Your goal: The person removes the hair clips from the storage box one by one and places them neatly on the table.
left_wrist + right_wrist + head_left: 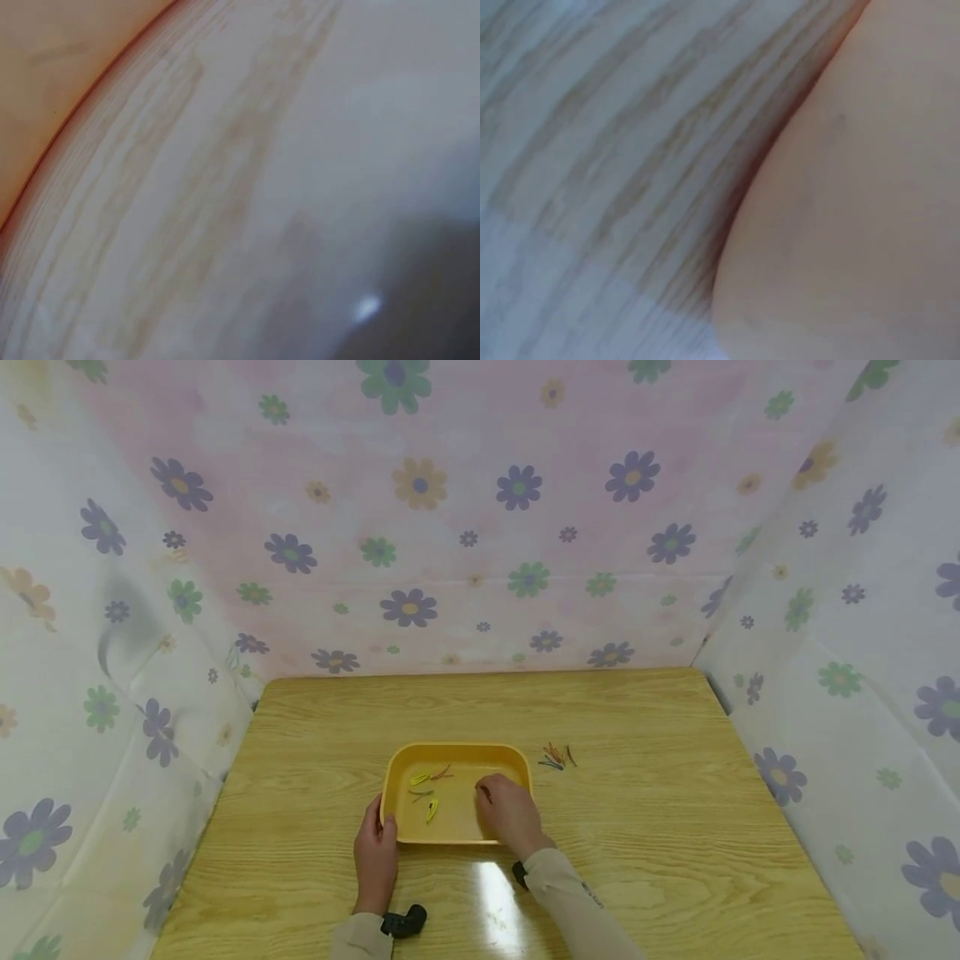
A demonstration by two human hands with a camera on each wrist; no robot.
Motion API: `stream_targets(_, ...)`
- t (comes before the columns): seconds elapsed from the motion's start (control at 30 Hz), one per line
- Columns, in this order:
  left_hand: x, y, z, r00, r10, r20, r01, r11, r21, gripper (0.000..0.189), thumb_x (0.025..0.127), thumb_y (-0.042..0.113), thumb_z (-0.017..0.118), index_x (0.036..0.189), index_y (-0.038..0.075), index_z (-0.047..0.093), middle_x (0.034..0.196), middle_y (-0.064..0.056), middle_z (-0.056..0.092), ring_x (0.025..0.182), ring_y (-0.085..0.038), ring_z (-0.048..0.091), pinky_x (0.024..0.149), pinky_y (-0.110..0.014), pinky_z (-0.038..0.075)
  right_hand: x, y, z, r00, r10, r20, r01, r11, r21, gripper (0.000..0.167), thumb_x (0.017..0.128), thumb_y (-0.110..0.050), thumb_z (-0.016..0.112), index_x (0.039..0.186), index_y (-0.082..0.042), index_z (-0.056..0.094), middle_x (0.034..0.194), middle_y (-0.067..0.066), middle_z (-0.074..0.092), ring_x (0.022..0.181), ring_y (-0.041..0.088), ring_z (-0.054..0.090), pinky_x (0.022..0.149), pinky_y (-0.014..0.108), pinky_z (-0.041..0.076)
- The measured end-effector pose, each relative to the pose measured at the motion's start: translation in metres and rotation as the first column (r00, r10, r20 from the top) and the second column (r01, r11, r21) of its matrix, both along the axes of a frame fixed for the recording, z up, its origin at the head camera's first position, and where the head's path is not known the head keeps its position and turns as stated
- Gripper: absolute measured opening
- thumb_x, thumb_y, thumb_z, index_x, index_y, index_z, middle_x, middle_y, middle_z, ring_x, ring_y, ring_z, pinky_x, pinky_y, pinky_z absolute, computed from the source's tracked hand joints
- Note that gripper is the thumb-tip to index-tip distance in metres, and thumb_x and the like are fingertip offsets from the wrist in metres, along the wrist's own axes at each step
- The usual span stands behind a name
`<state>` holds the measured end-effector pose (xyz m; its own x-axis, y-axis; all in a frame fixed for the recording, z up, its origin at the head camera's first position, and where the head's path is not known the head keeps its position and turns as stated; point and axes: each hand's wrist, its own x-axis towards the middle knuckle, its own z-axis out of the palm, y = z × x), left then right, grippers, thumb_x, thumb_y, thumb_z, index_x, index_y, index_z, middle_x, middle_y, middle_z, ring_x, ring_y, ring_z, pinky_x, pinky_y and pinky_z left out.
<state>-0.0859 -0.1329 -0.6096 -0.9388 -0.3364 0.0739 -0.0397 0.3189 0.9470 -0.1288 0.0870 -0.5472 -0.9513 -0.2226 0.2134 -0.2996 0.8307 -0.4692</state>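
Observation:
A shallow yellow tray (450,838) stands on the wooden table in the head view. My left hand (376,856) grips its left side, thumb at the rim and fingers along the outer wall. Inside lie a yellow snap hair clip (432,811), a second yellow clip (420,778), a reddish clip (442,772) and a dull greenish one (422,792). My right hand (513,814) reaches over the front right rim, fingers curled low over the tray floor. A dark reddish patch shows between its fingertips; whether that is a clip I cannot tell.
Right of the tray, on the table (660,810), lies a loose group of orange clips (554,752), dark blue clips (551,763) and a brownish clip (572,755). Flower-printed cloth (465,527) encloses the table at the back and both sides. Both wrists wear dark bands.

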Motion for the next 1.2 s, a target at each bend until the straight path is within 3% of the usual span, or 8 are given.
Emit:
stream_targets(0.3,-0.001,0.0,0.0,1.0,0.001,0.0,-0.001,1.0,-0.008,0.038,0.093,0.029,0.043,0.131,0.023,0.044,0.131,0.005,0.044,0.119,-0.011,0.04,0.095,-0.038,0.037,0.0,0.0,0.001,1.0,-0.022,0.017,0.022,0.999,-0.044,0.013,0.086,-0.018,0.057,0.092,-0.014,0.068,0.092,-0.003,0.063,0.084,0.013,0.059,0.072,0.029,0.049)
stream_targets(0.67,0.0,0.001,0.003,1.0,-0.001,0.002,0.001,1.0,-0.01,0.038,0.093,0.029,0.042,0.131,0.023,0.043,0.131,0.005,0.044,0.119,-0.011,0.041,0.094,-0.037,0.039,-0.004,0.005,-0.006,0.991,0.015,-0.136,-0.041,0.981,-0.19,0.009,0.081,-0.016,0.066,0.088,-0.013,0.07,0.09,-0.005,0.062,0.079,0.009,0.059,0.064,0.023,0.05)
stream_targets(0.9,0.0,0.001,0.003,1.0,0.0,0.01,0.0,1.0,-0.001,0.038,0.093,0.03,0.042,0.131,0.024,0.043,0.131,0.005,0.044,0.118,-0.011,0.041,0.093,-0.037,0.039,-0.004,0.008,-0.006,0.993,0.011,-0.117,-0.043,0.959,-0.281,0.011,0.083,-0.02,0.064,0.088,-0.014,0.071,0.086,-0.008,0.051,0.07,0.005,0.052,0.058,0.018,0.048)
stream_targets(1.07,-0.001,0.0,0.001,1.0,0.002,0.0,-0.002,1.0,0.0,0.038,0.093,0.031,0.043,0.131,0.024,0.044,0.131,0.005,0.044,0.119,-0.011,0.041,0.093,-0.038,0.039,-0.003,0.011,-0.006,1.0,-0.007,-0.03,-0.005,0.917,-0.399,0.019,0.087,-0.027,0.057,0.095,-0.015,0.069,0.083,-0.012,0.054,0.068,0.002,0.052,0.057,0.019,0.048)
stream_targets(1.2,0.0,-0.002,-0.001,1.0,-0.009,-0.021,0.009,1.0,0.003,0.038,0.093,0.032,0.043,0.13,0.027,0.044,0.131,0.006,0.044,0.118,-0.01,0.041,0.093,-0.035,0.04,-0.003,0.013,-0.004,0.995,-0.012,0.096,0.06,0.851,-0.522,0.02,0.088,-0.032,0.054,0.098,-0.021,0.067,0.081,-0.008,0.061,0.067,0.005,0.056,0.056,0.021,0.049)
